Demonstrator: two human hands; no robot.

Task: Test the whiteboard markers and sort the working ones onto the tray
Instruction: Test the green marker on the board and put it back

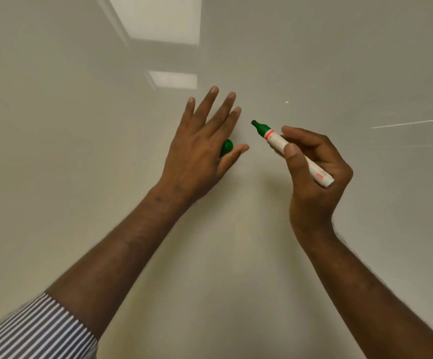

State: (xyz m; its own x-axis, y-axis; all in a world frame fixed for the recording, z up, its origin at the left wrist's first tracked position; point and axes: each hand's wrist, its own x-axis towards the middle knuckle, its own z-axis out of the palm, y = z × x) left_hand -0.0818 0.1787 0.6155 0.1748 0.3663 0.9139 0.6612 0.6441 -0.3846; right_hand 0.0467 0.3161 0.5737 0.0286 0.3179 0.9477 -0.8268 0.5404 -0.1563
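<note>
The green whiteboard marker (291,152) is uncapped, held in the air just in front of the whiteboard (313,60), right of the scene's middle. Its dark green tip points up and to the left, and its white barrel slopes down to the right. Whether the tip touches the board cannot be told.

The right hand (313,177) has the marker in a writing grip: the thumb (291,154) lies over the near side of the barrel, the curled fingers wrap behind it, and the rear end of the barrel sticks out by the knuckles. The bare right forearm runs down to the lower right corner.

The left hand (200,149) is just left of the marker tip, apart from it, its back toward the camera. Its four fingers are straight and spread, pointing up toward the board, while the green cap (226,148) shows between the thumb and the palm side of the hand; how it is held is hidden. The left forearm runs down to the lower left, ending in a rolled striped sleeve (36,332).

The board fills the view, with ceiling lights (158,19) reflected at its upper middle and a thin pale streak (412,123) at the right.
</note>
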